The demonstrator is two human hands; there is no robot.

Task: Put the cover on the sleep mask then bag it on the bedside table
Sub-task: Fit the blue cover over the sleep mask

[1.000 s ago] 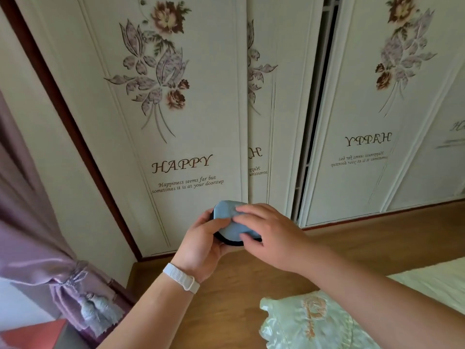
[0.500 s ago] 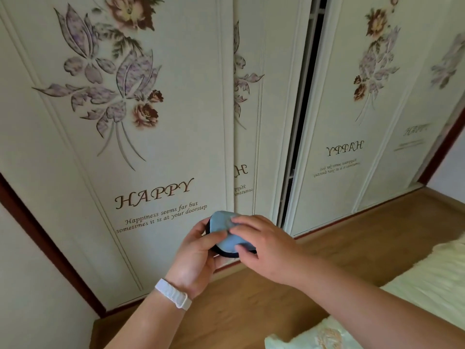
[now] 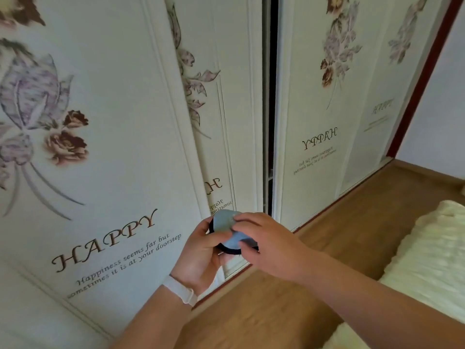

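A light blue sleep mask (image 3: pixel 226 226) with a black edge is held up in front of the wardrobe doors, between both hands. My left hand (image 3: pixel 201 258), with a white band on its wrist, grips it from below and from the left, thumb on the blue face. My right hand (image 3: pixel 264 244) lies over its right part, fingers pinching the blue fabric. Much of the mask is hidden by the fingers. I cannot tell the cover from the mask itself. No bag and no bedside table are in view.
White sliding wardrobe doors (image 3: pixel 125 147) with flower prints and the word HAPPY fill the background; a dark gap (image 3: pixel 273 96) stands between two panels. Wooden floor (image 3: pixel 289 298) runs below. A pale cream bed cover (image 3: pixel 432 260) lies at the right.
The view has swung to the right and closer to the wardrobe; the curtain and the pillow have left the frame. Both hands keep hold of the mask, with fingers shifting slightly on the fabric.
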